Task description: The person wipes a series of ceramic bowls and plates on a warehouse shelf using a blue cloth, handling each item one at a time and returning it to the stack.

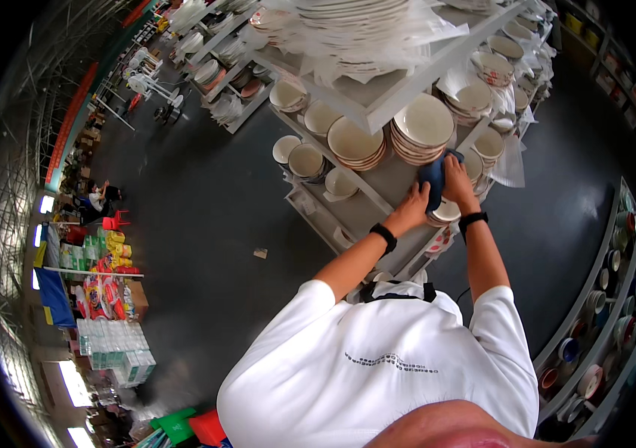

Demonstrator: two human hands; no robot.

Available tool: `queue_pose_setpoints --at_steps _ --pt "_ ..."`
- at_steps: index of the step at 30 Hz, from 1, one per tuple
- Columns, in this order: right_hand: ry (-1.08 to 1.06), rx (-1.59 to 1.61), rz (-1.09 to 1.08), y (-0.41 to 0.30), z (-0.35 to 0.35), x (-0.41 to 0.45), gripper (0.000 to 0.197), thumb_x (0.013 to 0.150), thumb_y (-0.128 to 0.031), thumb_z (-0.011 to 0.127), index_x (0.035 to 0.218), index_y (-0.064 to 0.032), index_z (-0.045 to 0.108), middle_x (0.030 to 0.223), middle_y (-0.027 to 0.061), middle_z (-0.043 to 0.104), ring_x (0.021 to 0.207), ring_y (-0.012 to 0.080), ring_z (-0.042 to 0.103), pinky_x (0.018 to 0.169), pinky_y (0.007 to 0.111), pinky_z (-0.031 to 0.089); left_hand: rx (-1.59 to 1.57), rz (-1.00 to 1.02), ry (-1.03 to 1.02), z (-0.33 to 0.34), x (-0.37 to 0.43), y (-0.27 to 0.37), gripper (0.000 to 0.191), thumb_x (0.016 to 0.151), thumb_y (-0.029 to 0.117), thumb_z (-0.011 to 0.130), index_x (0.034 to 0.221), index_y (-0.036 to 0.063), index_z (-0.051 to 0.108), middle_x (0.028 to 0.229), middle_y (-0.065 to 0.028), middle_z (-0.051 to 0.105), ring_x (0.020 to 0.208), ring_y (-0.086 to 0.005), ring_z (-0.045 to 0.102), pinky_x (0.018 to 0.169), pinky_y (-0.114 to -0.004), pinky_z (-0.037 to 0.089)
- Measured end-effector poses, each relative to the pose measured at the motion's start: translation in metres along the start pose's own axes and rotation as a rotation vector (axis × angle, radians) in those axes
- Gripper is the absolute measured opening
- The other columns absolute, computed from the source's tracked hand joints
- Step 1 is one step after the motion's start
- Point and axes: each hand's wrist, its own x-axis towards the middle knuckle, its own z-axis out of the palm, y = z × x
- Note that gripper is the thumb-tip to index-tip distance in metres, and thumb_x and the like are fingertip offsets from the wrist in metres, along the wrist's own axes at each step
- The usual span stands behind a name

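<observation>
A dark blue cloth [433,182] is between my two hands, over the near part of a grey metal shelf. My left hand [412,206] grips its left edge, fingers bent over it. On its right side my right hand [457,178] holds it too, close to the shelf's right edge. Just beyond the cloth stands a stack of cream bowls [422,122]. Another bowl stack [355,143] stands to its left. Below the cloth, a small light bowl [446,211] shows partly, the rest covered by the cloth and my hand.
Wrapped plates [357,33] fill the upper shelf, whose corner [369,115] juts above the bowls. Cups [306,161] stand at the left edge. More bowls [488,143] line the right edge. Racks of crockery [596,302] stand far right. A person [97,196] sits far left.
</observation>
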Motion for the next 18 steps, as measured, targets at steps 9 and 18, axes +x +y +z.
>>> queue_pose_setpoints --at_steps 9,18 --pt "-0.143 0.139 0.031 0.003 -0.015 0.029 0.046 0.066 -0.003 0.063 0.111 0.0014 0.057 0.113 0.0252 0.061 0.106 0.0449 0.058 0.096 0.044 0.046 0.146 -0.095 0.044 -0.003 0.005 -0.011 0.062 0.068 0.010 0.076 0.122 0.0056 0.046 0.106 -0.0161 0.061 0.099 -0.0380 0.061 0.090 -0.052 0.043" --pt "-0.202 0.042 0.008 -0.058 -0.015 -0.003 0.042 0.064 -0.009 0.061 0.106 -0.0039 0.061 0.100 0.0151 0.069 0.096 0.0406 0.061 0.082 0.045 0.053 0.125 -0.173 -0.291 -0.048 -0.037 -0.028 0.063 0.077 0.025 0.079 0.125 0.0054 0.043 0.118 -0.0227 0.064 0.108 -0.0409 0.063 0.097 -0.055 0.036"
